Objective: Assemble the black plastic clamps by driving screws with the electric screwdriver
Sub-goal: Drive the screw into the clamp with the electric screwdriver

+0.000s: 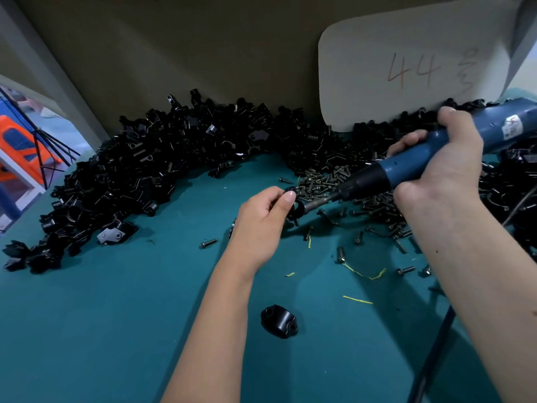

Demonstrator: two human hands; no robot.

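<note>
Teal matting covers the work table (116, 315), and on it the person's two bare forearms reach forward from the lower edge. The left hand (261, 219) pinches a small black plastic clamp (296, 209) between thumb and curled fingers, holding it just above the mat near the middle of the table; most of the part is hidden behind the fingers. The right hand (436, 167) is wrapped around the blue barrel of the electric screwdriver (406, 167), which slants down and to the left so that its bit tip meets the held clamp. A dark cable (433, 353) trails along the mat under the right forearm.

Just beyond the tool's black nose lies a pile of dark screws (322, 181), with loose ones scattered over the mat to the right and front. A large heap of black clamp parts (139, 170) curves along the back of the table from the left edge to the far right. One single black clamp half (279, 321) lies apart on the mat between the two forearms, near the front. Thin yellow shreds (363, 274) lie among the stray screws. A beige cardboard sheet (406, 68) marked "44" leans against the back wall.
</note>
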